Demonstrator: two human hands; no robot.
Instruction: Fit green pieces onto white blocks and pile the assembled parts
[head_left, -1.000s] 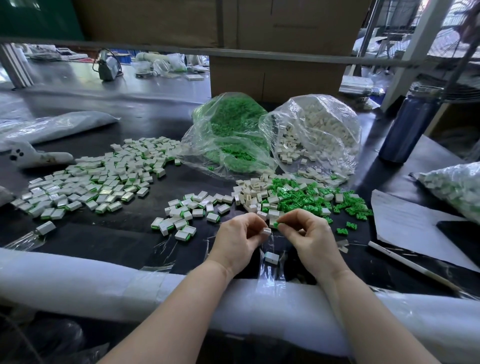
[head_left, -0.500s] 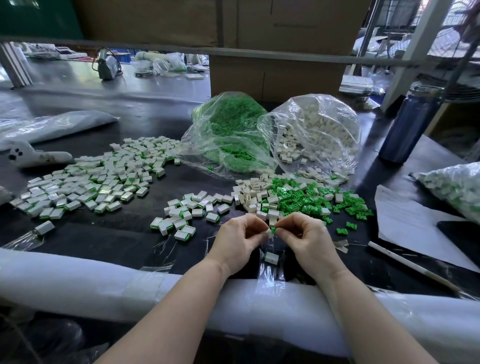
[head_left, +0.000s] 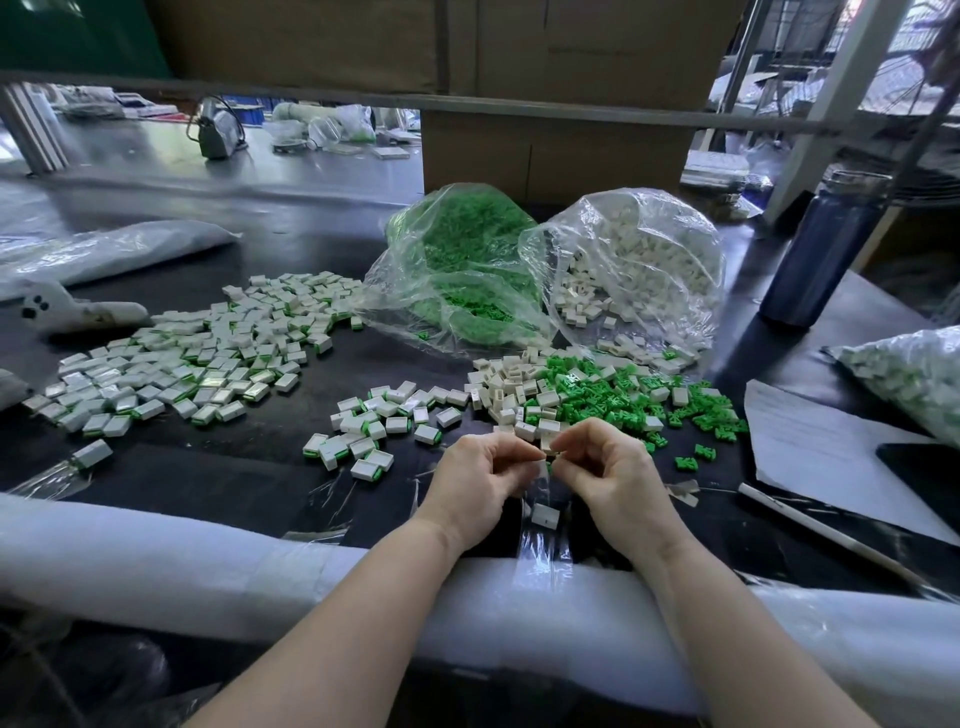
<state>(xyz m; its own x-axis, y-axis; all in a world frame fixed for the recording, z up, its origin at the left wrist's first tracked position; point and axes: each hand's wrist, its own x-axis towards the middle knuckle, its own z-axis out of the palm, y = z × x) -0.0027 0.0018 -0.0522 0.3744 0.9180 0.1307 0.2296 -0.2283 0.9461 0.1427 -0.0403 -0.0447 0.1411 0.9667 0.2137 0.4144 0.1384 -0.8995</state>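
Note:
My left hand (head_left: 480, 480) and my right hand (head_left: 605, 475) meet fingertip to fingertip over the black table, both pinching one small white block (head_left: 549, 446); whether a green piece sits in it is hidden by the fingers. A single white block (head_left: 545, 515) lies on the table just below the hands. Loose white blocks (head_left: 506, 387) and loose green pieces (head_left: 613, 397) are heaped just beyond the hands. A small pile of assembled parts (head_left: 374, 423) lies to the left, and a large pile of assembled parts (head_left: 197, 358) lies farther left.
Behind the heaps stand a clear bag of green pieces (head_left: 462, 275) and a clear bag of white blocks (head_left: 639, 270). A dark blue bottle (head_left: 826, 249) stands at the right. White paper (head_left: 826, 441) and another bag of parts (head_left: 914, 374) lie right. A white foam roll (head_left: 208, 566) pads the table's near edge.
Both hands have stayed together in the same spot, with only small finger movements on the block; the green piece that showed between the fingertips is no longer visible.

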